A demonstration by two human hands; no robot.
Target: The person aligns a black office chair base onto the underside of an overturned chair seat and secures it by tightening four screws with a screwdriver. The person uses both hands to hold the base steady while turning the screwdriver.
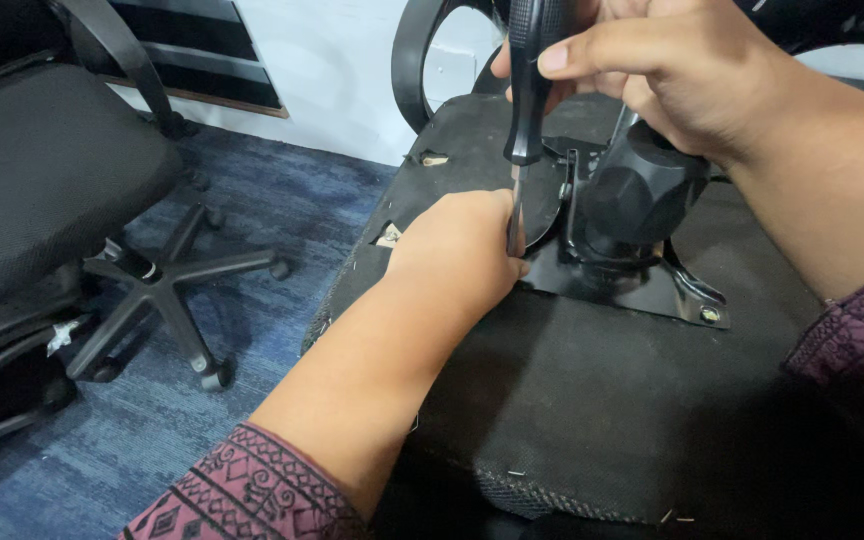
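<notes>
An upturned black office chair seat (592, 400) lies in front of me, its fabric underside facing up. A black metal mounting plate (642, 285) with a black cylinder housing (637, 195) is bolted to it. My right hand (662, 70) grips the black handle of a screwdriver (527, 90), held upright with its shaft pointing down at the plate's left edge. My left hand (457, 255) rests on the seat and pinches the screwdriver shaft near its tip, which is hidden behind my fingers.
Another black office chair (42, 180) stands to the left with its five-star wheeled base (162, 290) on blue carpet (272, 190). A white wall (342, 70) is behind. A curved black armrest (412, 60) rises at the seat's far side.
</notes>
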